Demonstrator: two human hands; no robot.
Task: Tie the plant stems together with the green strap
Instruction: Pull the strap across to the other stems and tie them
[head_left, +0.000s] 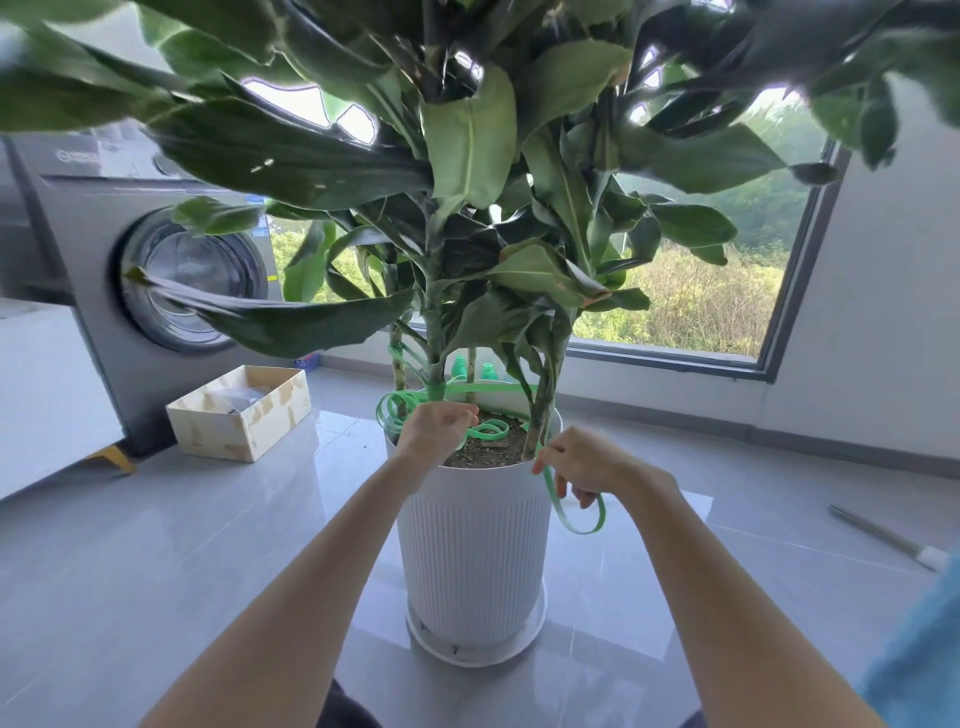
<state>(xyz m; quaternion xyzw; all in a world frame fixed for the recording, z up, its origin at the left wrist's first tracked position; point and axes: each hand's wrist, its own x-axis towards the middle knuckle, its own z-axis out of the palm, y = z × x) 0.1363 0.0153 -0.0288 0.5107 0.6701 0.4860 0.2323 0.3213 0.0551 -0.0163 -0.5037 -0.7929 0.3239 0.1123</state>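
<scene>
A tall leafy plant with several stems (435, 343) grows from a white ribbed pot (472, 551) on the floor. A green strap (488, 388) is wound around the left and middle stems and runs across to the right stem (540, 415). More of it loops over the pot's left rim and coils on the soil. My left hand (436, 431) grips the strap at the base of the middle stem. My right hand (582, 462) pinches the strap beside the right stem, with a loop hanging below it outside the pot.
A grey washing machine (156, 270) stands at the left, an open wooden box (241, 413) in front of it. A window (701, 291) lies behind the plant. A metal rod (883, 535) rests on the tiled floor at the right. Leaves overhang my arms.
</scene>
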